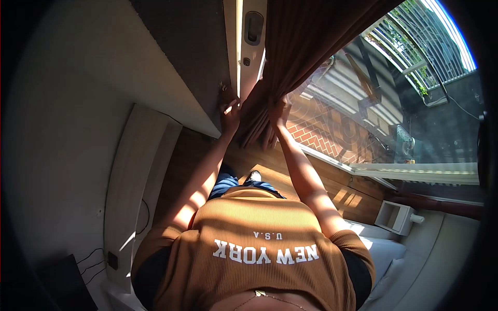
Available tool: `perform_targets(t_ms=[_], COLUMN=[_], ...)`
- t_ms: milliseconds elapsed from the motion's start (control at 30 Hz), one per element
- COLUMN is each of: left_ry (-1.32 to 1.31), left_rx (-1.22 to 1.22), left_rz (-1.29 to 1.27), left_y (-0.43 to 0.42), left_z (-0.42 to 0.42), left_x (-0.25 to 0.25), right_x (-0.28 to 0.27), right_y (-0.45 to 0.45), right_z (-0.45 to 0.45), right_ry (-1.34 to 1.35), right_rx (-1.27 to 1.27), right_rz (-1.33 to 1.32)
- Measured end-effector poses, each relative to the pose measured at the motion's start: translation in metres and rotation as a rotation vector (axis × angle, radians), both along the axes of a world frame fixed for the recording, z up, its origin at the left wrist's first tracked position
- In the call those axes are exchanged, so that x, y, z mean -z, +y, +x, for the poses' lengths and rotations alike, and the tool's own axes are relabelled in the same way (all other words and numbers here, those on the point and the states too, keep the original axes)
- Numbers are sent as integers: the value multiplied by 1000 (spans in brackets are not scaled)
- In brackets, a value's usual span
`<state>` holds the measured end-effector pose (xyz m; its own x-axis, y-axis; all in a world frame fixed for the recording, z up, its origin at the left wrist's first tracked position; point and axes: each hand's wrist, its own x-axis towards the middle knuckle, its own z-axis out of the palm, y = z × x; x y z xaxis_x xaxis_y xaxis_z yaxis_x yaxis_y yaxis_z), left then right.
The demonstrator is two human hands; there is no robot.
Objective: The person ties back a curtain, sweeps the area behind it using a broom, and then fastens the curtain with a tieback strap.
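A dark reddish-brown curtain hangs gathered beside the glass door, narrowing where my hands are. My right hand is closed round the bunched curtain on its window side. On the other side, my left hand has its fingers curled at the wall edge by the curtain; what they hold, if anything, is too small to tell. Above my hands stands the white door frame with a recessed handle. The curtain's lower folds hang between my forearms.
Behind the glass at the right lie brick paving and a slatted fence. A small white shelf unit stands by a pale sofa at lower right. A pale panel and a black object are at left.
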<state>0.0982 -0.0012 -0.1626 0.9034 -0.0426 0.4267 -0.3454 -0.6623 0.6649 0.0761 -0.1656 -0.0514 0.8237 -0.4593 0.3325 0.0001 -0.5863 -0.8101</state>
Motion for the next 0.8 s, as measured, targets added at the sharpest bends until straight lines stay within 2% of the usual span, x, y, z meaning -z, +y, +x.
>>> perform_targets(t_ms=[67,167,300,367,400,500,567,667,700,733,800], left_ry=[-4,12,80,105,116,-49,41,167,210,259,192], left_rx=[47,15,80,83,86,134,179,290,332,344,269], left_rz=[-50,-3,35,-47,-92,-60,-90,-194,-236,-277,-175], left_y=[2,11,19,13,8,-5,-6,-7,-6,-7,-12], left_z=[-13,-44,-56,-52,-50,-46,-46,-44,-42,-38,-26], left_x=[-16,-41,-65,-67,-66,-98,-102,-107,-110,-117,-104], right_x=[13,23,47,54,56,48,78,53,15,5,-6], right_y=[-7,-7,10,22,29,42,48,48,51,53,51], right_z=[7,13,9,3,2,-8,-8,-21,-30,-34,-35], right_ry=[53,-264,-99,28,-37,128,203,100,93,136,276], right_rx=[21,-14,-25,-48,-80,-176,-265,-387,-414,-455,-543], right_rz=[-30,-180,-101,-38,-22,-17,-19,-13,33,83,178])
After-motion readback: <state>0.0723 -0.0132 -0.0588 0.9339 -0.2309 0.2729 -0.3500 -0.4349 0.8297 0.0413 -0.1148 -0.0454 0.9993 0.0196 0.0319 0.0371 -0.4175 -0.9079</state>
